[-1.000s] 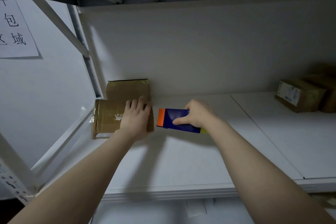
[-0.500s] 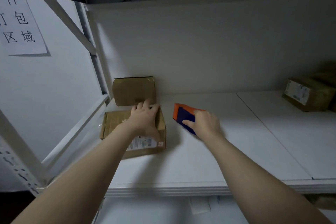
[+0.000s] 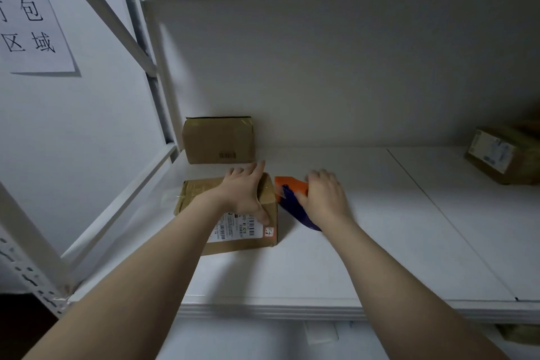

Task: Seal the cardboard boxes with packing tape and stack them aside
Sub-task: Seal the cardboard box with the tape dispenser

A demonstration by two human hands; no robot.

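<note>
Currently the L hand (image 3: 244, 190) lies flat on top of the near cardboard box (image 3: 248, 240). Its fingers are straight and pressed together, pointing to the far edge, and the thumb runs down the front face beside the shipping label (image 3: 233, 228). This box sits on the white shelf (image 3: 380, 228), left of centre and near the upright frame. The R hand (image 3: 324, 199) grips the tape dispenser (image 3: 287, 184), fingers curled over its top. The dispenser's orange end sits just beside the box's upper R edge; contact can't be confirmed. A 2nd box (image 3: 217, 140) stands behind against the back panel, apart from the first. A 3rd box (image 3: 496, 155) sits far R. A paper sign (image 3: 29, 23) hangs on the L wall.
</note>
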